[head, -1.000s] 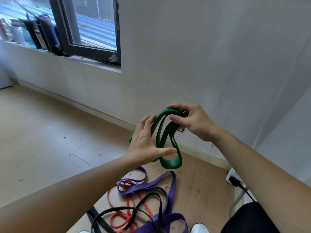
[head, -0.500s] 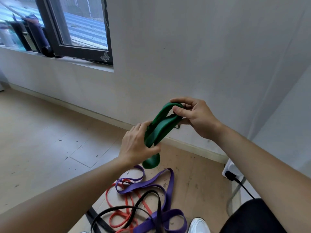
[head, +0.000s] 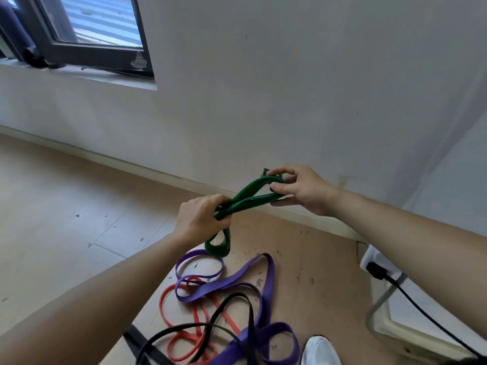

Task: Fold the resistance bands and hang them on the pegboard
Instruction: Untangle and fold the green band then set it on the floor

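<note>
Held band (head: 250, 198): spans from left hand (head: 200, 219), nearer and lower, to right hand (head: 303, 189), farther and higher; one loop hangs under the left hand.
Loose bands (head: 224, 285): tangled heap on floor (head: 66, 206), below the hands.
Shoe (head: 320, 351): right of the heap.
Power strip (head: 369, 256): floor, far right.
Window (head: 100, 27): wall behind, upper left.

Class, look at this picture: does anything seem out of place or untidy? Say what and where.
Yes: the purple band, red band and black band lie tangled over one another on the floor, unfolded. The left hand and right hand hold only the green band.
</note>
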`<state>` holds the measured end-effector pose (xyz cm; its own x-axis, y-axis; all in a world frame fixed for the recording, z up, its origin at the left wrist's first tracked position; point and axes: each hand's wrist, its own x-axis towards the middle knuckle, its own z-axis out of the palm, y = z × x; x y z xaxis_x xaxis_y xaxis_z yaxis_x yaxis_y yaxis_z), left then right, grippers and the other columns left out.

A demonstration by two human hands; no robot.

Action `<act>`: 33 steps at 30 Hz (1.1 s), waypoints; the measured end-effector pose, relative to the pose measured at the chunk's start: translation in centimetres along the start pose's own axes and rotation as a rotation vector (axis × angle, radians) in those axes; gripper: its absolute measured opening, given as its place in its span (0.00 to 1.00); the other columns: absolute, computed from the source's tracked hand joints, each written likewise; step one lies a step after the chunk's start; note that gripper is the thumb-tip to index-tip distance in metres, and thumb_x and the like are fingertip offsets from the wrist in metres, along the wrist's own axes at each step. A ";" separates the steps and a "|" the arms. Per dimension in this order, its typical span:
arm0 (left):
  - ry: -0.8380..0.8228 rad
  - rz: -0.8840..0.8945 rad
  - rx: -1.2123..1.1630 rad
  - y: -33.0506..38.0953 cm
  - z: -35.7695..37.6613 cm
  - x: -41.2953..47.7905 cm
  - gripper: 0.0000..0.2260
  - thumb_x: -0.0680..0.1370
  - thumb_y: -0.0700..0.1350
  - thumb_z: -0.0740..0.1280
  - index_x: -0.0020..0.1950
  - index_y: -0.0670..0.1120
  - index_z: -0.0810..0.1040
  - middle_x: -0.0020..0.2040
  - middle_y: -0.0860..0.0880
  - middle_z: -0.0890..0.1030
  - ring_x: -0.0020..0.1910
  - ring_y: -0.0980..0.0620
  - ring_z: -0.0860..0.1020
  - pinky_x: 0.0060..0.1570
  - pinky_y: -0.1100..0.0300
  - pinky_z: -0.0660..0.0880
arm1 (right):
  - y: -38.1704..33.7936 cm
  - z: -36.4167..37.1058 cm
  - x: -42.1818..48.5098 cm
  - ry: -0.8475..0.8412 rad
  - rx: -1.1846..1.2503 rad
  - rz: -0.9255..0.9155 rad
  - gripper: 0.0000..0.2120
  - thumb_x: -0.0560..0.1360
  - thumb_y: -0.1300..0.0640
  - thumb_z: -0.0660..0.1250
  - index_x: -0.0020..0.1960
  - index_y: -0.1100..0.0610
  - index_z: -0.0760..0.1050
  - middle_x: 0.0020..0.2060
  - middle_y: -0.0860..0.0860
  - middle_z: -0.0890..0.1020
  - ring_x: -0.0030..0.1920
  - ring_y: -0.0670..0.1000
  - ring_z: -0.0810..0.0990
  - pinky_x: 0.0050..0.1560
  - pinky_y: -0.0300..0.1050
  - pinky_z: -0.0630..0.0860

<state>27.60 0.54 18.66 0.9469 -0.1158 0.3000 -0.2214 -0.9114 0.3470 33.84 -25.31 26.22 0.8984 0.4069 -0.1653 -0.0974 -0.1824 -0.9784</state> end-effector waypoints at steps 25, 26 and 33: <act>-0.320 0.030 0.138 -13.7 34.0 14.3 0.30 0.75 0.63 0.69 0.75 0.55 0.70 0.73 0.51 0.75 0.72 0.46 0.69 0.67 0.48 0.67 | 36.6 -5.6 22.0 0.387 -0.430 0.281 0.16 0.80 0.64 0.67 0.67 0.55 0.77 0.61 0.59 0.80 0.52 0.58 0.83 0.50 0.55 0.85; -0.312 0.027 0.110 -13.9 34.3 14.3 0.30 0.75 0.63 0.69 0.74 0.55 0.70 0.73 0.51 0.75 0.73 0.46 0.69 0.67 0.48 0.67 | 36.9 -5.8 22.1 0.387 -0.475 0.270 0.16 0.80 0.63 0.68 0.67 0.55 0.77 0.61 0.58 0.80 0.53 0.57 0.83 0.52 0.56 0.84; -0.315 0.016 -0.001 -14.1 34.7 13.2 0.30 0.76 0.60 0.71 0.76 0.53 0.70 0.78 0.52 0.70 0.77 0.47 0.64 0.72 0.45 0.65 | 37.0 -5.6 21.3 0.324 -0.712 0.156 0.22 0.79 0.52 0.70 0.71 0.53 0.74 0.61 0.54 0.79 0.60 0.55 0.78 0.62 0.50 0.76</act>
<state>51.34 -1.83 -13.09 0.9690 -0.2464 0.0154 -0.2364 -0.9082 0.3453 51.79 -28.40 -12.78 0.9874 0.0687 -0.1428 -0.0340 -0.7882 -0.6144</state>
